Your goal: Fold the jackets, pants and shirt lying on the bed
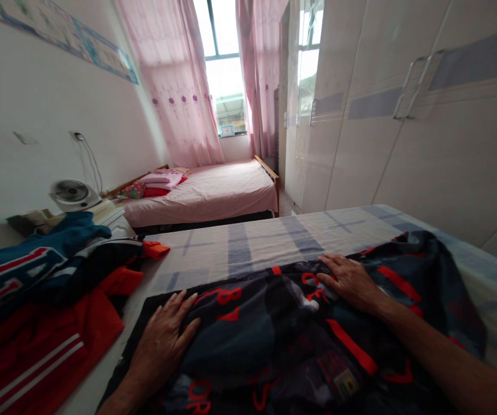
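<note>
A dark garment (274,340) with red lettering and red stripes lies spread over the near bed (248,245), which has a pale checked sheet. My left hand (166,337) rests flat on the garment's left part, fingers stretched out. My right hand (350,282) lies flat on the garment's upper edge, fingers spread, palm down. Neither hand grips anything.
A heap of clothes lies at the left: a red piece with white stripes (36,351) and a blue one (27,262). A small fan (73,195) stands behind it. A second bed (214,193) with pink sheet is beyond. White wardrobes (404,127) line the right wall.
</note>
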`<state>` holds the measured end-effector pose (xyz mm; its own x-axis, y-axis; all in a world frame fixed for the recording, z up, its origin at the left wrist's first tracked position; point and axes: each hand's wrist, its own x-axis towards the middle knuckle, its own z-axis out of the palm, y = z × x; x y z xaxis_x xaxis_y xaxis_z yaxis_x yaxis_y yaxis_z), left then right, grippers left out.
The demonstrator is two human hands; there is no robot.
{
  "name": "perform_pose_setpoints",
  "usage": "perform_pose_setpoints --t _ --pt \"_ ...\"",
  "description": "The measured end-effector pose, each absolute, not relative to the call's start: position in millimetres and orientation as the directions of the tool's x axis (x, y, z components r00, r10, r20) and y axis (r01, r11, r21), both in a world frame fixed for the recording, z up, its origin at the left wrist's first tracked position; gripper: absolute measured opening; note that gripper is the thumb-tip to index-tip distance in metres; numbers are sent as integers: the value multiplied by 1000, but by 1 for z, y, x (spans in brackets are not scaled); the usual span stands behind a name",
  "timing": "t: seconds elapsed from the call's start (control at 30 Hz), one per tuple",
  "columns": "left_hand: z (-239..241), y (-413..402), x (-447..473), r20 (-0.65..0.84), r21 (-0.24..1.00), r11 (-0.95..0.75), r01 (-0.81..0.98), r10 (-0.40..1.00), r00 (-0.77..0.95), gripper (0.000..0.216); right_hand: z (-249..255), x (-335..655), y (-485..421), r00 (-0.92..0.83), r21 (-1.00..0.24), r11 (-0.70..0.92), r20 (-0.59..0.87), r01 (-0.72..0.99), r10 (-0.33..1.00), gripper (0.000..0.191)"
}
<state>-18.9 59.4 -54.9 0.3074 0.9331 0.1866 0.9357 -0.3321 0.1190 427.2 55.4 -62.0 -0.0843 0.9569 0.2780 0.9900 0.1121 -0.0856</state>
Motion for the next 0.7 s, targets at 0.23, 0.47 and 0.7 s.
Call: perform_pose_setpoints --t 0.23,0.47,0.7 --pt "-57 61 -20 201 92 -354 931 922 331 52 -62 425 55 -55 -116 89 270 989 961 55" --pt "-62 64 -21 211 57 -374 926 911 355 53 -31 439 50 -20 -213 89 305 973 952 53" --pt "-56 60 -16 206 45 -373 927 911 356 51 5 526 19 587 -265 -529 465 806 662 57"
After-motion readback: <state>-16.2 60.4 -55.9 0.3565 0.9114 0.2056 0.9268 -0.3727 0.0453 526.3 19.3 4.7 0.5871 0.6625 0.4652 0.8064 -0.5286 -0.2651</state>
